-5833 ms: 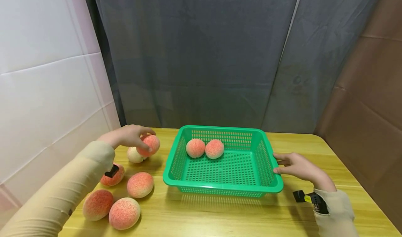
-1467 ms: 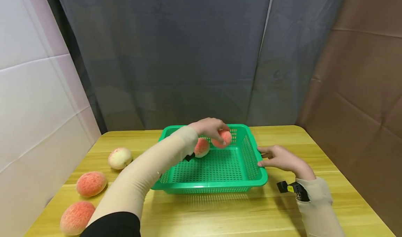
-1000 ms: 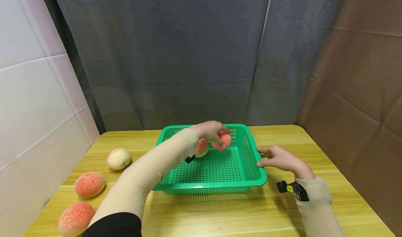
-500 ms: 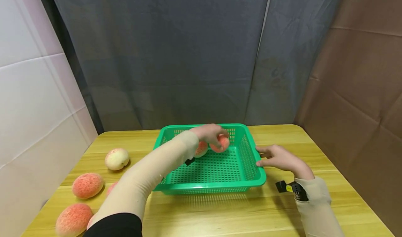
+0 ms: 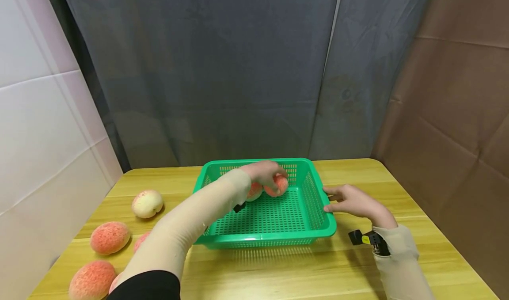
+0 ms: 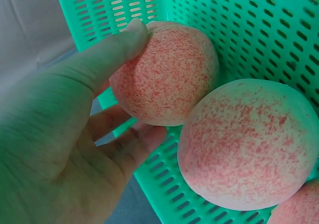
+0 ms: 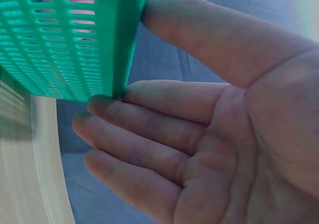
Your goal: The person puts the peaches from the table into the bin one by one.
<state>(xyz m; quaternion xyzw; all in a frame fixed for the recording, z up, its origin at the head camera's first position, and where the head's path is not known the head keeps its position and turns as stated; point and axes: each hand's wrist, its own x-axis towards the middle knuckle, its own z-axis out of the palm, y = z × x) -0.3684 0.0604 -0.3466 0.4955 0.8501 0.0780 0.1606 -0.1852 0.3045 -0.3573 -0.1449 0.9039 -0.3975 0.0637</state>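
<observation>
In the head view, my left hand (image 5: 265, 172) reaches into the green plastic basket (image 5: 274, 237). Thumb and fingers hold a speckled pink peach (image 5: 279, 186) near the far wall. The left wrist view shows this peach (image 6: 169, 79) between thumb and fingers, touching a second peach (image 6: 249, 149); part of a third peach (image 6: 301, 206) shows at the corner. My sleeve and hand hide the basket's left part from the head camera. Over on the right, my right hand (image 5: 355, 201) touches the basket's right rim with thumb and fingertips. Its fingers (image 7: 144, 142) look straight in the right wrist view.
Left of the basket, a pale peach (image 5: 147, 203) and pink peaches (image 5: 110, 237) lie on the wooden table (image 5: 246, 273). Another peach (image 5: 92, 280) is at the front left, with others partly behind my left arm. A grey curtain (image 5: 222, 70) hangs behind the table.
My left hand has brought a peach from the table's left side into the basket, then lowered it slightly toward the near side. My right hand stays at the rim. The head view has shifted.
</observation>
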